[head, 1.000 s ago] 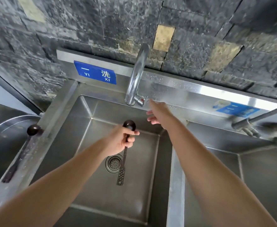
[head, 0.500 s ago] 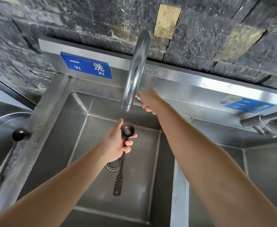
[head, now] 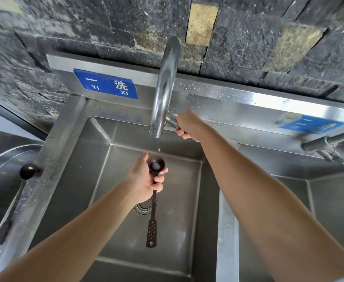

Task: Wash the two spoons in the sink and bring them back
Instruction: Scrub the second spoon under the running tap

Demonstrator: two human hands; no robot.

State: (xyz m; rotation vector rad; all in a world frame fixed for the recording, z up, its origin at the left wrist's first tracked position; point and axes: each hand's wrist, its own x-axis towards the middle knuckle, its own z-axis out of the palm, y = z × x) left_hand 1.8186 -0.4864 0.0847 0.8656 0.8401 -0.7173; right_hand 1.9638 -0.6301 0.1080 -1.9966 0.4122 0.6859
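My left hand (head: 144, 180) grips a dark long-handled spoon (head: 152, 220) near its bowl, holding it over the steel sink basin (head: 97, 174). The bowl faces up right under the spout of the chrome faucet (head: 165, 88), with a little water in it and a drop falling from the spout. My right hand (head: 188, 125) is closed on the faucet handle (head: 172, 119) behind the spout. A second dark spoon (head: 18, 196) lies on the sink's left rim, its round bowl toward the wall.
A drain strainer (head: 142, 207) sits in the basin floor below my left hand. A divider (head: 227, 231) separates a second basin on the right, which has its own faucet (head: 327, 143). A round steel vessel (head: 2, 159) stands at left. Dark stone wall behind.
My right hand reached the faucet handle and closed on it. My left hand turned the spoon bowl up under the spout, and water has begun to drip into it.
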